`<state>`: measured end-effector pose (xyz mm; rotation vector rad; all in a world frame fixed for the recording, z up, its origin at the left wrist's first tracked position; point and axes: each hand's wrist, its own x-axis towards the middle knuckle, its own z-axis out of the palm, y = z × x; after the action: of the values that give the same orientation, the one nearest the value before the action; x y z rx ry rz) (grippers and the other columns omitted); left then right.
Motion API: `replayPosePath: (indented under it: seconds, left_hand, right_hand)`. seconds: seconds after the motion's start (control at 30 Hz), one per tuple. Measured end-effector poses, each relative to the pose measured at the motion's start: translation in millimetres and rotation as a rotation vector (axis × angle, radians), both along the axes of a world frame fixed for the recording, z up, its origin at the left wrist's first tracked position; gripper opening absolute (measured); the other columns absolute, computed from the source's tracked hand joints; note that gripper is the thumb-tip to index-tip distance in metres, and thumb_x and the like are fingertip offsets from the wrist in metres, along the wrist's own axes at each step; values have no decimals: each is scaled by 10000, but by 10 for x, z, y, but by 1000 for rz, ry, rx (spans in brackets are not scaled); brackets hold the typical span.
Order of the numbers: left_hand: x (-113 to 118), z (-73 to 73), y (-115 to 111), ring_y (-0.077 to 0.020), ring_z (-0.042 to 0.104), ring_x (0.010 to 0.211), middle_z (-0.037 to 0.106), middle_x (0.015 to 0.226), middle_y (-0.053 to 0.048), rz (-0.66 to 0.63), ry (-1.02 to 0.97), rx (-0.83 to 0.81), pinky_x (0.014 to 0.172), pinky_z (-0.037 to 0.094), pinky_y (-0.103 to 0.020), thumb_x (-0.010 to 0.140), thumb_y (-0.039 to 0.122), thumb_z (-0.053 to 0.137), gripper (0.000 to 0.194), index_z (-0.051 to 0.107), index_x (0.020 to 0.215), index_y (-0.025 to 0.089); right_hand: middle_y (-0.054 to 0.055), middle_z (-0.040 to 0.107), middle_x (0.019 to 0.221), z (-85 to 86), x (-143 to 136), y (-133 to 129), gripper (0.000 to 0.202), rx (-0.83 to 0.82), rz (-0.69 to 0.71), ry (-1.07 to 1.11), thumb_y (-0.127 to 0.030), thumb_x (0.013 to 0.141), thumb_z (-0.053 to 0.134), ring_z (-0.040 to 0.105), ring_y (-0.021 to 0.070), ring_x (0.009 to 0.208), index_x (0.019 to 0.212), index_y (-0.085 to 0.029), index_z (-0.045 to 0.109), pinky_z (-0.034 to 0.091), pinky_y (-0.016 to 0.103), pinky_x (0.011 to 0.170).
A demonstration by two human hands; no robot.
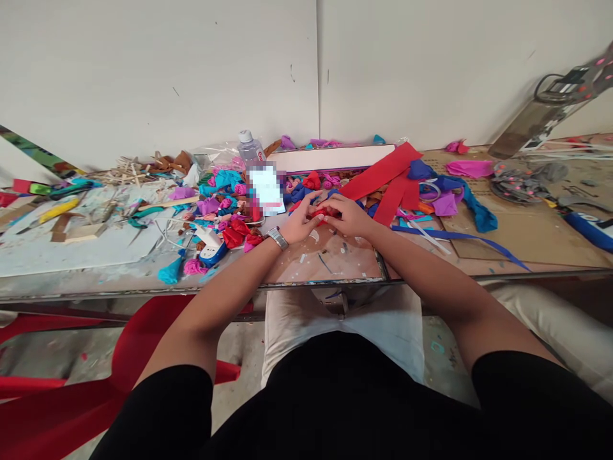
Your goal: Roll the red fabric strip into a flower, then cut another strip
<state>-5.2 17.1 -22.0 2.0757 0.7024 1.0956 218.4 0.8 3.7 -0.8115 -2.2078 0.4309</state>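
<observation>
My left hand (pixel 301 223), with a watch (pixel 277 238) on its wrist, and my right hand (pixel 348 217) meet over the table's front part. Their fingers are closed on a small crumpled piece of red crepe paper (pixel 322 214), partly hidden by the fingertips. Just behind my right hand lie long flat red crepe paper strips (pixel 378 171). Blue, pink and turquoise crumpled paper pieces (pixel 228 182) crowd the table left of and behind my hands. A lit phone (pixel 267 190), blurred out in part, leans beside my left hand.
A clear bottle (pixel 249 150) stands behind the phone. A blue and white power strip (pixel 212 252) lies front left, near a yellow-handled cutter (pixel 58 210) and green pliers (pixel 145 216). To the right are cardboard (pixel 517 236), a blue strip (pixel 472 238) and a tilted dark drink bottle (pixel 527 118).
</observation>
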Motion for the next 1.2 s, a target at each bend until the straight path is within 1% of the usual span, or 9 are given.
replayPosePath:
  seconds: [0.07, 0.13, 0.23, 0.3, 0.43, 0.57, 0.93, 1.07, 1.2]
  left_hand:
    - [-5, -8, 21, -233, 741, 972, 746, 1080, -99, -31, -13, -64, 867, 574, -373, 965, 624, 684, 788, 396, 1576, 218]
    - [-13, -12, 57, -226, 717, 1028, 727, 1139, -101, 18, -71, -106, 889, 565, -366, 941, 658, 699, 719, 472, 1470, 228]
    - [-25, -3, 109, -179, 664, 887, 704, 1004, -61, 139, -156, -154, 816, 547, -334, 874, 728, 741, 603, 596, 1154, 214]
    - [-24, 17, 113, -153, 621, 779, 688, 889, -33, 145, -179, -214, 745, 530, -315, 848, 747, 757, 580, 617, 1000, 205]
    - [4, 63, 50, -143, 626, 731, 725, 837, -23, 63, -189, -323, 710, 532, -305, 836, 716, 787, 550, 694, 925, 181]
    - [31, 77, 10, -123, 603, 687, 716, 793, -6, 64, -246, -363, 673, 510, -283, 773, 676, 861, 533, 705, 870, 176]
    - [13, 31, 81, -147, 614, 733, 687, 816, -11, 49, -208, -338, 702, 517, -306, 833, 692, 799, 523, 665, 902, 191]
    - [6, 56, 59, -174, 660, 885, 729, 1046, -63, 121, -220, -215, 834, 556, -337, 842, 703, 792, 573, 667, 1092, 203]
    - [-7, 94, 20, -226, 687, 1089, 715, 1283, -130, 135, -113, -24, 937, 563, -378, 919, 661, 732, 579, 643, 1267, 207]
  right_hand:
    - [91, 649, 1060, 1, -1, 4, 517, -1, -10, 31, -666, 1023, 557, 613, 228, 897, 1215, -219, 732, 523, 364, 821]
    - [104, 674, 1106, 4, 1, 12, 461, 22, -36, 73, -619, 1019, 586, 633, 238, 929, 1196, -214, 718, 530, 377, 846]
    - [106, 718, 1152, 1, 7, 29, 390, 43, -98, 141, -545, 1004, 620, 656, 240, 920, 1204, -219, 699, 539, 397, 870]
    - [102, 741, 1173, -6, 9, 39, 382, 32, -127, 179, -524, 984, 639, 669, 238, 911, 1216, -225, 692, 547, 405, 877]
    - [102, 768, 1178, -23, 6, 44, 399, -3, -145, 228, -529, 954, 668, 691, 252, 964, 1207, -222, 697, 555, 413, 902]
    - [101, 774, 1133, -27, -6, 31, 400, -25, -165, 245, -540, 946, 678, 693, 262, 1002, 1172, -211, 700, 549, 408, 904]
    - [84, 770, 1058, -31, -30, 34, 419, -100, -181, 292, -577, 939, 673, 678, 228, 889, 1132, -206, 685, 547, 379, 823]
    - [72, 772, 1010, -32, 2, 39, 375, -53, -171, 232, -539, 940, 688, 682, 222, 862, 1117, -210, 707, 551, 373, 819]
    - [69, 764, 965, -17, 12, 21, 378, -35, -126, 140, -543, 944, 695, 673, 215, 821, 1112, -207, 737, 549, 361, 782]
